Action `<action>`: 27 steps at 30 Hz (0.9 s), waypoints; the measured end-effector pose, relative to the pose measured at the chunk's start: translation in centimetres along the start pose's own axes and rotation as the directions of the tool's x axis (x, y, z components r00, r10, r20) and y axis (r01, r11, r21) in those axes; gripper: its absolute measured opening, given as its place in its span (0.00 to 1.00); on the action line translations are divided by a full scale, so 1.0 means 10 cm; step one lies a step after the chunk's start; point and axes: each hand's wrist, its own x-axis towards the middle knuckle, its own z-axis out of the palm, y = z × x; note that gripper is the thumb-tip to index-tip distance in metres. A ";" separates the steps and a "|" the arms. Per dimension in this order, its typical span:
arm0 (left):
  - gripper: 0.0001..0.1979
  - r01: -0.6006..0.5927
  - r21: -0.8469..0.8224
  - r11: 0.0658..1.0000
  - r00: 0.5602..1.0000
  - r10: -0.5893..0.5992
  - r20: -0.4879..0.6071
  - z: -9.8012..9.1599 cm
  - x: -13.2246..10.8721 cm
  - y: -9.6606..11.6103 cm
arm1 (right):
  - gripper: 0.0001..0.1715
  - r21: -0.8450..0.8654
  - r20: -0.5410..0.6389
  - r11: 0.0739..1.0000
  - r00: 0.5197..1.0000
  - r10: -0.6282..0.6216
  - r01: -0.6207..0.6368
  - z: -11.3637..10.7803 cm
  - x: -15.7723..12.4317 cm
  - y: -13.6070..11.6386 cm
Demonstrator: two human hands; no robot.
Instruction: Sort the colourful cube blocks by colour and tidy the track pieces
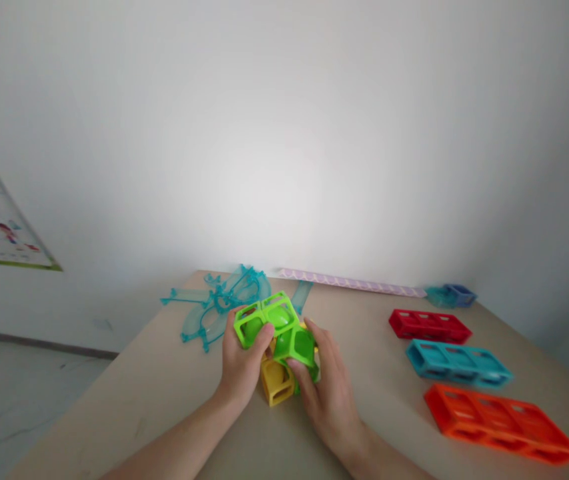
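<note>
Several bright green hollow cube blocks point(279, 317) are held between my two hands above the table. My left hand point(244, 357) is closed round the left green cubes, with its thumb pressed on the front. Lower on the right, my right hand point(327, 387) grips another green cube point(295, 345), thumb below and fingers behind it. A yellow hollow cube block point(278, 381) shows under the green ones, between the hands; more yellow peeks out behind. Whether the yellow block rests on the table or hangs from the green ones, I cannot tell.
On the right of the table point(364, 373) lie three block bars: red point(429, 326), teal point(458, 363) and orange point(502, 423). Translucent teal pieces point(224, 300) lie at the back left. A lilac patterned strip point(352, 281) runs along the wall; a blue block point(459, 295) stands at the far corner.
</note>
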 end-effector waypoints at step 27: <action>0.16 0.293 -0.100 0.951 0.787 -0.180 0.590 -0.14 0.14 0.23 | 0.34 0.055 -0.054 0.964 0.965 -0.258 0.261 -0.27 0.10 -0.04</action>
